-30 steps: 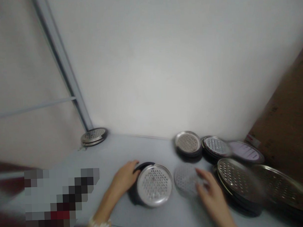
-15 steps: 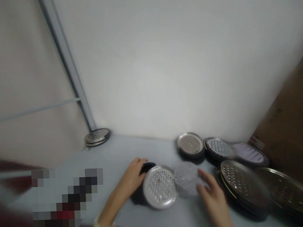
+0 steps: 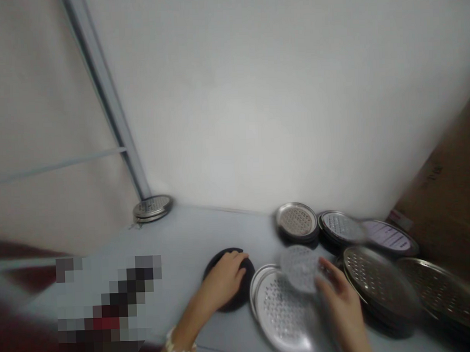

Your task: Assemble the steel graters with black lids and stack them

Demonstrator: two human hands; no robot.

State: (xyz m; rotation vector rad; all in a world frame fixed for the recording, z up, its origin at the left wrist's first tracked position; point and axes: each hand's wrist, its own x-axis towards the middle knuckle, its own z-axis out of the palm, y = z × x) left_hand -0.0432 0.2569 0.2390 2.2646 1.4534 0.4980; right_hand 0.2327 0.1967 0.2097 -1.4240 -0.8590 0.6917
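My left hand (image 3: 225, 279) lies palm down on a black round disc (image 3: 241, 295), its fingers stretched out across the top. In my right hand (image 3: 339, 290), a thin pale disc with small holes (image 3: 300, 268) is pinched between thumb and fingers; motion blurs it. This disc is above the upper edge of a round metal grater plate (image 3: 284, 313). Under that plate, the rim of a second metal plate (image 3: 255, 293) shows at the left. Both metal plates are on the table between my hands, right of the black disc.
Round graters (image 3: 297, 220) stand in stacks at the back right, and larger ones (image 3: 377, 284) lie beside my right hand. A small stack (image 3: 153, 207) sits in the far left corner. A cardboard box (image 3: 447, 199) borders the right side; a white wall (image 3: 274, 102) rises behind.
My left hand has come to lie over the black disc, which shows more fully. The metal plates have shifted right and nearer me. My right hand has moved slightly right with the pale disc.
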